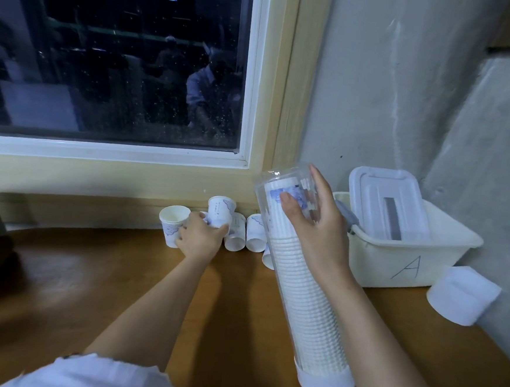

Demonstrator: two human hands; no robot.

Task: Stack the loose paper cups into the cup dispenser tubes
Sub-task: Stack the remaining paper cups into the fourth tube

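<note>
A clear dispenser tube [299, 276] packed with a long stack of white paper cups stands tilted on the wooden counter, its white cap at the bottom. My right hand [315, 222] grips the tube near its top. My left hand [200, 236] reaches to the cups by the window sill and holds a white cup with blue print [221, 210], upright and lifted a little. An upright loose cup [172, 222] stands just left of that hand. Other loose cups [255, 233] lie on their sides to its right, partly hidden behind the tube.
A cream plastic bin marked "A" [406, 266] holding a white lidded box [384, 200] sits at the right against the wall. A white cap-like piece [461, 295] lies right of it. The window frame [127, 177] runs along the back of the counter [118, 289].
</note>
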